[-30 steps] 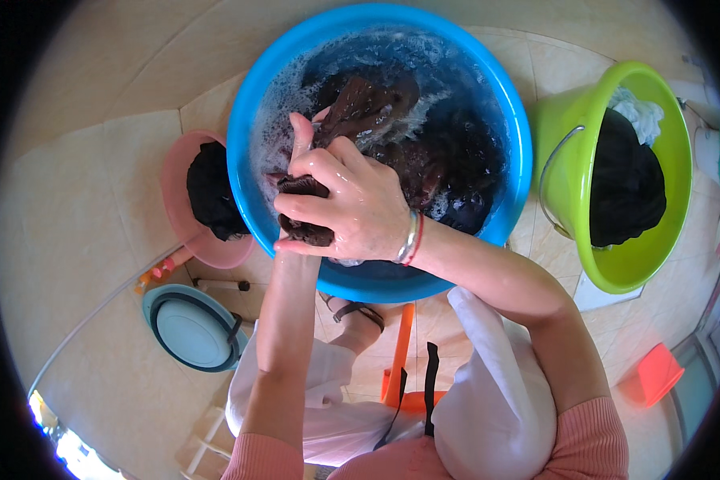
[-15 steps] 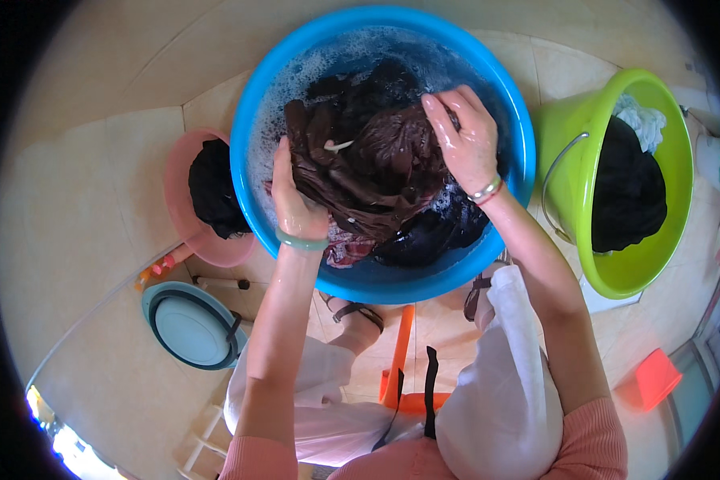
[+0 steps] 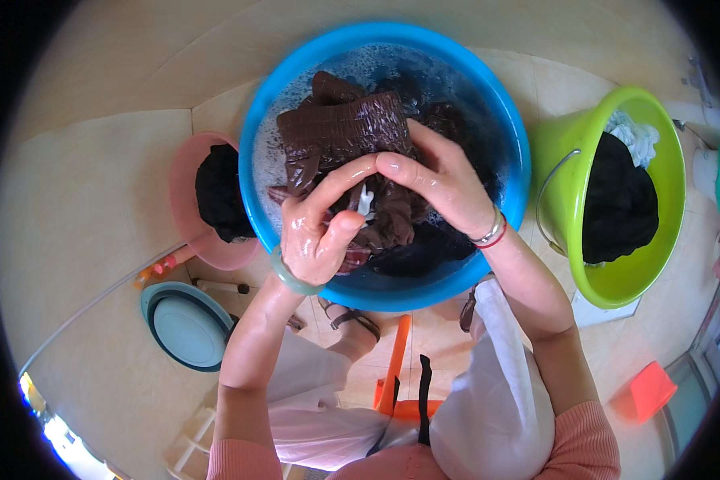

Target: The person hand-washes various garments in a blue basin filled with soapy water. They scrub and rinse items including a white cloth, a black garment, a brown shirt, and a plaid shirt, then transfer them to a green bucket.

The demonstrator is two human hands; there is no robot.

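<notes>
In the blue basin (image 3: 523,160) a wet brown garment (image 3: 344,124) is bunched up, its ruched, gathered band uppermost. My left hand (image 3: 310,236) lies against the near left side of it, thumb and index finger stretched apart; its other fingers are mostly hidden. At the garment's right side is my right hand (image 3: 448,180), its fingers reaching behind the cloth and its thumb in front, tip close to my left index fingertip. A small white strip (image 3: 366,200) shows in the cloth between my hands. Dark clothes (image 3: 424,258) and a reddish patterned cloth (image 3: 355,259) lie lower in the sudsy water.
To the right stands a lime-green bucket (image 3: 564,216) with black and pale cloth inside. A pink basin (image 3: 186,188) with black cloth is on the left, near a folding grey-blue basin (image 3: 188,328). An orange stool-like thing (image 3: 400,352) is between my legs.
My hands have come together over the near side of the brown garment. Its gathered band has turned up into view, and the left hand has moved nearer me and rightward.
</notes>
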